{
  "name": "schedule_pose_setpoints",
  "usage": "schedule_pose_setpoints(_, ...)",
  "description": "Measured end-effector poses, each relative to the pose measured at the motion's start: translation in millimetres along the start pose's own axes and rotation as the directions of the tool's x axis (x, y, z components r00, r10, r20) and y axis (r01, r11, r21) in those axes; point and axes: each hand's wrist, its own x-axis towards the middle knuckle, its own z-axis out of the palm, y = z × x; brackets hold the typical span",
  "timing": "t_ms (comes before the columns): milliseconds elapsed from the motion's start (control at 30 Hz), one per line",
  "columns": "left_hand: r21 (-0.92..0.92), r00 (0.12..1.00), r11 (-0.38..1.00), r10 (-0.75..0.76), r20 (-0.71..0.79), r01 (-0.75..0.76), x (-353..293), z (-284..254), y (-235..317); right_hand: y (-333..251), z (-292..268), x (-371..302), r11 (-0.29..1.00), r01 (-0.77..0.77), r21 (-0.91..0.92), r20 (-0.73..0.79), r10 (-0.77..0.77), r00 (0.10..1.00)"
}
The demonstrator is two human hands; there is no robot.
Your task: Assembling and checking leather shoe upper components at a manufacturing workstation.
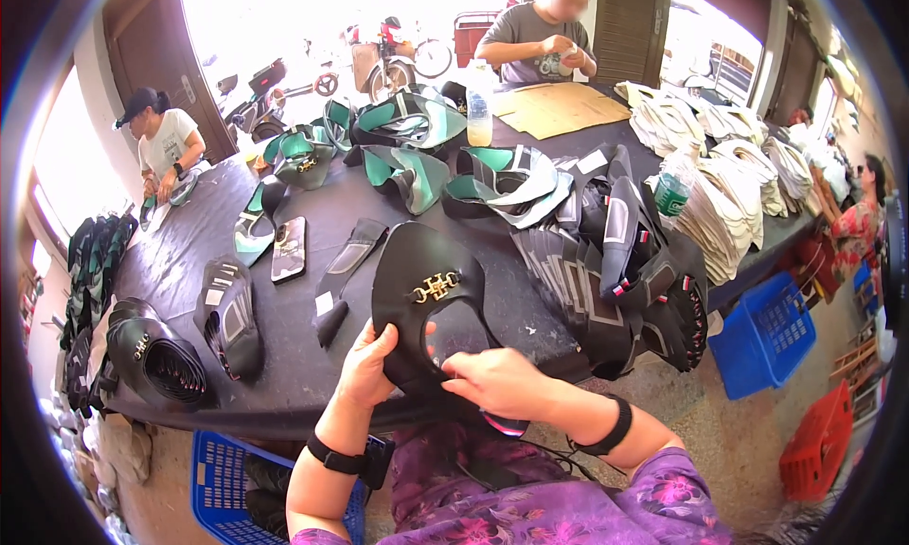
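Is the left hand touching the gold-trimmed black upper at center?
Touching: the head view shows the left hand clasping the black upper, its thumb lying over the left edge.

Tabletop (530,325) gap between hands (502,379) and stack (592,285)

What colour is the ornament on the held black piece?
The ornament is gold; head view shows it best.

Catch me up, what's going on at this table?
The camera wearer's left hand holds up a black shoe upper with a gold ornament. Their right hand is at the edge of its opening; its exact grip is unclear. A nested stack of black uppers sits at the table's left, and a pile of dark pieces lies to the right. Across the table, a co-worker handles something too small to identify.
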Motion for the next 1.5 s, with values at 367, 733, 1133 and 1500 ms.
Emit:
schedule_pose_setpoints(367,0.166,0.983,0.977,-0.152,0.098,0.134,-7.7,2.0,26.3,73.1,-41.9,16.4,0.407,-0.27,0.873,0.323,-0.066,0.944)
schedule_pose_setpoints(733,-0.055,0.962,0.984,-0.156,0.223,0.172,-12.4,4.4,11.6,47.3,-52.5,-13.7,0.197,-0.405,0.893,0.397,0.081,0.914)
schedule_pose_setpoints(1133,0.277,0.95,0.933,-0.277,0.146,0.229,-16.5,28.7,37.6,45.9,-58.3,-11.5,0.043,-0.389,0.92,0.39,-0.167,0.905)
schedule_pose_setpoints(1500,0.544,0.653,-0.597,0.043,0.756,-0.59,-7.3,70.8,99.0,-9.0,-80.8,9.0,0.675,0.499,-0.543,0.038,-0.574,0.818)
